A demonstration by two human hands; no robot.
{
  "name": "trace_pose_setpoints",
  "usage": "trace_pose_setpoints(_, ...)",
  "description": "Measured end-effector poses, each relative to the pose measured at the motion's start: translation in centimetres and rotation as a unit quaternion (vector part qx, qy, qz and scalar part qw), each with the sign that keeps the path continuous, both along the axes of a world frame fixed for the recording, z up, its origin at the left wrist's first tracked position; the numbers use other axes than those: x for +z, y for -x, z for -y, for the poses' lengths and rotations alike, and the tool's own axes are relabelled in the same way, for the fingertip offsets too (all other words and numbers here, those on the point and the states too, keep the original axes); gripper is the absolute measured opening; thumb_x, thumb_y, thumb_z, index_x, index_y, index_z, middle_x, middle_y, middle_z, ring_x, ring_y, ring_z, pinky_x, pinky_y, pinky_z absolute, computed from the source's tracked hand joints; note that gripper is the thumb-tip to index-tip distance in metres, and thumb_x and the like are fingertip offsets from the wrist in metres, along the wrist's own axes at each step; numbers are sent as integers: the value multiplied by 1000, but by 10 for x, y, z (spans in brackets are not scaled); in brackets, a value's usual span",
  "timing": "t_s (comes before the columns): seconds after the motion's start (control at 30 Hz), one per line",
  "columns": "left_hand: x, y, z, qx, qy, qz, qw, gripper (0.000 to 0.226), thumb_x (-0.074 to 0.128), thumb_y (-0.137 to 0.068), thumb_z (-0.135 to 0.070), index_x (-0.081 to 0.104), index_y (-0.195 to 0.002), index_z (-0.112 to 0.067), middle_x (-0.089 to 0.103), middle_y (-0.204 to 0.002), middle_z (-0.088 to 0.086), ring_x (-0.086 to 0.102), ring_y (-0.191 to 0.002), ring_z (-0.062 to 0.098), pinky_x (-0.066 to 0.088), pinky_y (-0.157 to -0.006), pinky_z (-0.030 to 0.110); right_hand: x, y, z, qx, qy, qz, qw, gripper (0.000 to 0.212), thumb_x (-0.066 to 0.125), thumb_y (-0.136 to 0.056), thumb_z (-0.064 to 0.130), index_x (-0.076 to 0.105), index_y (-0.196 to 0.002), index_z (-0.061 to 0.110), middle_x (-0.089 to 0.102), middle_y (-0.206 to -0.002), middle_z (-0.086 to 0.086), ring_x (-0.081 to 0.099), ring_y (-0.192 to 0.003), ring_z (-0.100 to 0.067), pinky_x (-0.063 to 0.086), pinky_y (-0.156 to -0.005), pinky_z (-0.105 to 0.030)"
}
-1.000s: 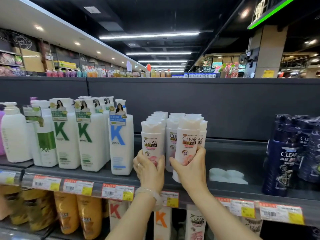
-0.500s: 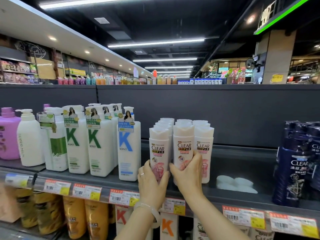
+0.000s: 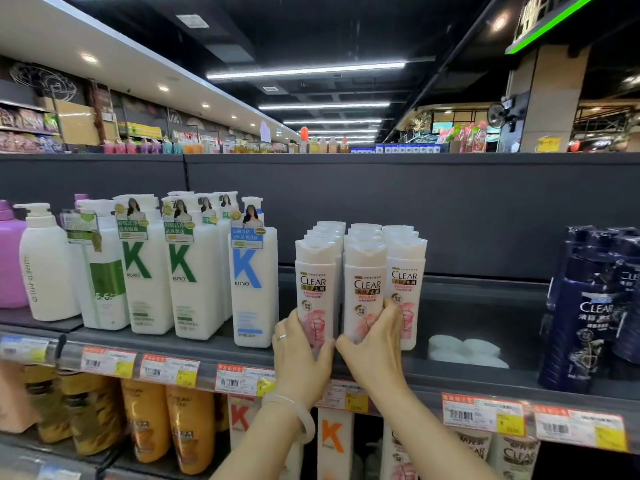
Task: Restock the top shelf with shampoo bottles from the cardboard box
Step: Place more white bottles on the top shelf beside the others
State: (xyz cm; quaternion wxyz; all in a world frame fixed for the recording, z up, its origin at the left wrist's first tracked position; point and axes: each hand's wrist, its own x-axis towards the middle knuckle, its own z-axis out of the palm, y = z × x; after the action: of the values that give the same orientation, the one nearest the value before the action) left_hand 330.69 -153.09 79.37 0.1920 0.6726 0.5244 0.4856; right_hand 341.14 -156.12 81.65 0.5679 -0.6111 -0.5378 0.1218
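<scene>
white and pink plastic shampoo bottles (image 3: 365, 292): light, stiff, slick, i'd judge; my left hand (image 3: 300, 355) and right hand (image 3: 372, 344) each wrap one low down.

— White CLEAR shampoo bottles (image 3: 367, 289): smooth plastic, faint sheen, glossy pink print. KONO pump bottles (image 3: 254, 289): same smooth white plastic, paper neck tags.

— Noted. Top shelf (image 3: 485, 372): dark, matt, looks like painted metal. Price labels (image 3: 483, 415): paper behind glossy clear strip. Dark blue CLEAR bottles (image 3: 585, 327): shiny plastic. Bangle (image 3: 304, 415): pale, polished.
</scene>
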Motion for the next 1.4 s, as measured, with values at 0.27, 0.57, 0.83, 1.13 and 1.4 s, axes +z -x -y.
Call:
trace_pose_setpoints(0.27, -1, 1, 1, -5, -1, -10, 1000, 60, 64, -82, -26, 32, -133, -18, 36, -127, 1, 33, -120, 14, 34, -108, 36, -2, 1, 0, -7, 8, -4, 1000, 79, 71, -70, 6, 22, -132, 20, 34, -126, -2, 38, -120, -14, 42, -105, -39)
trace_pose_setpoints(0.57, 5, 6, 8, -34, 28, 27, 999, 83, 65, -83, -25, 12, -146, -16, 25, -142, 7, 23, -136, 22, 28, -113, 44, 3, 1, 12, 1, 11, 3, 1000, 91, 71, -71, 12, 14, -140, 25, 27, -139, -3, 31, -131, -17, 32, -112, -39)
trace_pose_setpoints(0.83, 6, 29, 52, 9, -31, 57, 998, 69, 63, -84, -17, 25, -141, -8, 32, -141, 14, 33, -133, 24, 30, -113, 41, 13, 19, 53, -35, -88, 110, 989, 66, 63, -77, 10, 32, -135, 5, 39, -127, -13, 40, -115, -17, 35, -102, -27)
trace_pose_setpoints(1.13, -125, 95, 121, 105, 93, -18, 990, 61, 61, -85, -18, 32, -137, -6, 36, -137, 14, 37, -129, 26, 30, -110, 34, -119, 69, 103, 69, 60, 140, 986, 54, 60, -79, 12, 40, -127, 2, 42, -126, -17, 43, -117, -30, 36, -101, -38)
trace_pose_setpoints(1.4, -266, 153, 202, 116, 304, -79, 942, 57, 63, -84, -14, 37, -134, -6, 40, -130, 17, 45, -119, 33, 39, -101, 40, -277, 124, 170, 117, 348, 118, 923, 51, 56, -88, 18, 33, -133, 8, 36, -130, -13, 40, -119, -29, 37, -87, -32)
